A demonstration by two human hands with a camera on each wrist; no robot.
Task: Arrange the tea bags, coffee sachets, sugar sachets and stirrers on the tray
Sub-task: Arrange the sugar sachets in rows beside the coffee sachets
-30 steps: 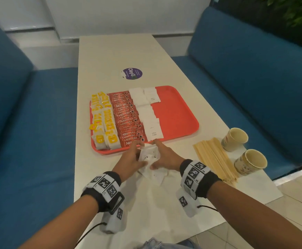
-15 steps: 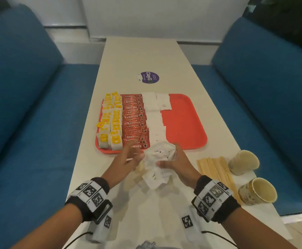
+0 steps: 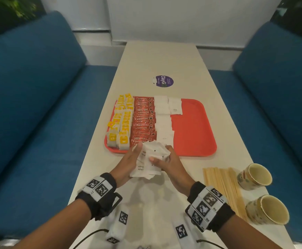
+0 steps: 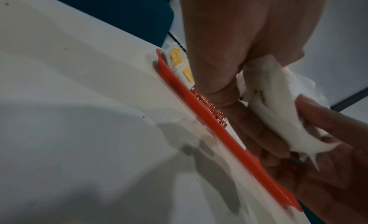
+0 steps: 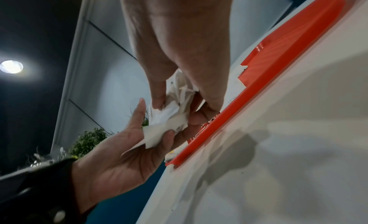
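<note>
Nearest, left hand (image 3: 128,163) and right hand (image 3: 168,163) both curled round loose bunch of sugar sachets (image 3: 149,159), held above table (image 3: 146,203) at tray's (image 3: 197,141) 6 o'clock edge. Stirrers (image 3: 222,186) and two paper cups (image 3: 254,176) at 3 o'clock of hands. Farther: tea bags (image 3: 121,126), coffee sachets (image 3: 144,121), laid white sachets (image 3: 162,114) in rows on tray.

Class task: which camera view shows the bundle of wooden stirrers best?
The head view: the pale wooden stirrers lie in full on the white table, right of the red plastic tray. Neither wrist view shows them, only hands, sachets and tray edge.
</note>
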